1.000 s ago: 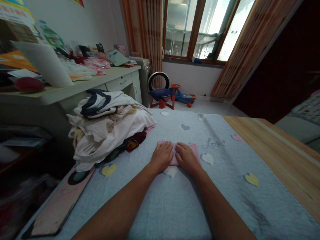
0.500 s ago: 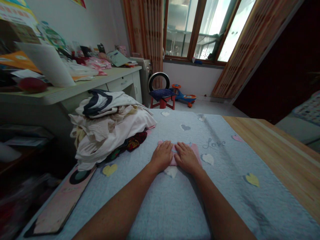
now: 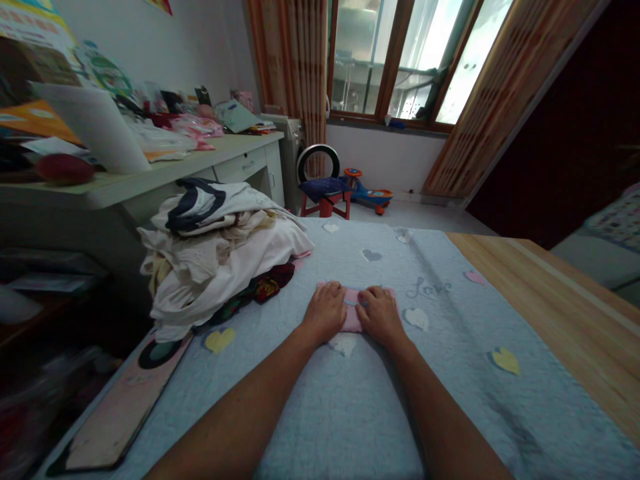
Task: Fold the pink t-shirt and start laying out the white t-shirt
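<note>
A small pink folded cloth (image 3: 353,323) lies flat on a light blue heart-patterned bedspread (image 3: 340,420). My left hand (image 3: 326,312) rests palm down over its left part, fingers stretched forward. On the right part lies my right hand (image 3: 383,315), palm down with its fingers a little bent and the thumb toward the middle. Between the two hands a strip of the pink cloth shows, with a greyish patch on it. Both hands cover the rest of it.
To the left, a heap of white and dark clothes (image 3: 225,253) sits by a cluttered desk (image 3: 240,157). A flat pinkish board (image 3: 125,407) with a round black ring lies in front of the heap. Bare wooden surface (image 3: 540,287) runs along the right. A red stool (image 3: 325,207) stands beyond.
My right hand has shifted slightly to the right and its fingers have bent more, uncovering more of the pink cloth in the middle. My left hand is nearly unmoved.
</note>
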`<state>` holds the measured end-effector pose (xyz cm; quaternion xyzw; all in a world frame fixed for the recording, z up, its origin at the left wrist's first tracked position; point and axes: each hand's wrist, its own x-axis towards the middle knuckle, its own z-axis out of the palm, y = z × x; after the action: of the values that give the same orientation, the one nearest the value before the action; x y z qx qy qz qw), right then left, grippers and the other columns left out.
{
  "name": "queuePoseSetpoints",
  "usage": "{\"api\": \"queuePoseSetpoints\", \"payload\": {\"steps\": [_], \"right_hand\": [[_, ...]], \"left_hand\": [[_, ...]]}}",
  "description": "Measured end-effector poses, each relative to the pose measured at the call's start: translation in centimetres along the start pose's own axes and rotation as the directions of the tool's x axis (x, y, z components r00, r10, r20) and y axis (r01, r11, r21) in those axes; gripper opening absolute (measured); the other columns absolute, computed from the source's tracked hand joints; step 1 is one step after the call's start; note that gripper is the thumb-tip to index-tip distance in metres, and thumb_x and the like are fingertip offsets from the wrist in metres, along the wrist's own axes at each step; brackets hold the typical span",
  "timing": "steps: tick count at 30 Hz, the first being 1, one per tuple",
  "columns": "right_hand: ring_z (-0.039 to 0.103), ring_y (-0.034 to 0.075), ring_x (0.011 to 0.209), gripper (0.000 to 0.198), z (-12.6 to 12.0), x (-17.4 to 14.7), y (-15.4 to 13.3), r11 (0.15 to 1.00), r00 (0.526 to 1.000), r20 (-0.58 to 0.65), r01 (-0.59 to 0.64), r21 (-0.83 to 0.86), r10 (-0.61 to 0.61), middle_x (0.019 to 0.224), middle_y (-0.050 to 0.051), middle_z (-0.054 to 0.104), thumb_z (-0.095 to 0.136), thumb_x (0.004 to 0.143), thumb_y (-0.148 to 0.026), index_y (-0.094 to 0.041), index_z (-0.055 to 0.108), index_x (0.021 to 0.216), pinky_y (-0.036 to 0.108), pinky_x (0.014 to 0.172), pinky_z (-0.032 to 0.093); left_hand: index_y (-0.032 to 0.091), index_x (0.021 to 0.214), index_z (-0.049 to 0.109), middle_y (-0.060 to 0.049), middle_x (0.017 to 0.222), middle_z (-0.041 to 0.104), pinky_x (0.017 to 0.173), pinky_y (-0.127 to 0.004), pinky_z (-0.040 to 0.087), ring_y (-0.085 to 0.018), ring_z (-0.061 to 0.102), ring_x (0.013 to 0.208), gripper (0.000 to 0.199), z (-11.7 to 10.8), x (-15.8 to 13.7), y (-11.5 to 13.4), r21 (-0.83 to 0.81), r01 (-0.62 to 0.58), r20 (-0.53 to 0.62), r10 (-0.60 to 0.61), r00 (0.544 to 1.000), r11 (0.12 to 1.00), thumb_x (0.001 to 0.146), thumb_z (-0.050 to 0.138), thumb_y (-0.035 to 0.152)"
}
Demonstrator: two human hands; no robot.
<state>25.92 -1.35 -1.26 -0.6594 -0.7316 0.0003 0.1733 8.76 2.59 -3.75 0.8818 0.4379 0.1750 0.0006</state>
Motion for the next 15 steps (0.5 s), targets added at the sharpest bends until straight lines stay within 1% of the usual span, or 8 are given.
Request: {"api": "queuePoseSetpoints", "payload": {"steps": [4, 10, 15], "right_hand": [[0.051, 0.026, 0.109, 0.027, -0.06, 0.01, -0.31, 0.998, 1.0, 0.027, -0.014, -0.053, 0.015, 0.117, 0.011, 0.06, 0.056, 0.09, -0.028, -0.019, 0.066, 0.113, 0.037, 0.096, 0.038], [0.051, 0.026, 0.115, 0.033, 0.02, 0.03, -0.23, 0.997, 0.999, 0.042, 0.006, -0.076, -0.003, 0.125, 0.012, 0.059, 0.053, 0.091, -0.028, -0.019, 0.063, 0.121, 0.036, 0.104, 0.035], [0.048, 0.027, 0.126, 0.04, 0.59, 0.09, 0.13, 0.997, 0.998, 0.061, 0.005, -0.078, 0.0, 0.137, 0.014, 0.054, 0.049, 0.093, -0.03, -0.018, 0.059, 0.13, 0.039, 0.109, 0.032]], "left_hand": [[0.014, 0.131, 0.054, -0.013, 0.132, 0.058, 0.115, -0.043, 0.03, -0.026, 0.048, 0.127, 0.042, -0.43, 0.09, 0.08, -0.01, -0.007, -0.015, 0.007, 1.0, 1.0, 0.091, 0.049, 0.022], [0.014, 0.131, 0.054, -0.013, 0.134, 0.057, 0.114, -0.043, 0.031, -0.026, 0.049, 0.126, 0.041, -0.5, 0.07, 0.09, -0.012, -0.006, -0.013, 0.006, 1.0, 1.0, 0.092, 0.048, 0.023], [0.015, 0.133, 0.053, -0.013, 0.135, 0.057, 0.116, -0.044, 0.029, -0.026, 0.047, 0.129, 0.042, -0.38, 0.05, 0.1, -0.012, 0.001, -0.004, -0.001, 1.0, 1.0, 0.092, 0.047, 0.023]]}}
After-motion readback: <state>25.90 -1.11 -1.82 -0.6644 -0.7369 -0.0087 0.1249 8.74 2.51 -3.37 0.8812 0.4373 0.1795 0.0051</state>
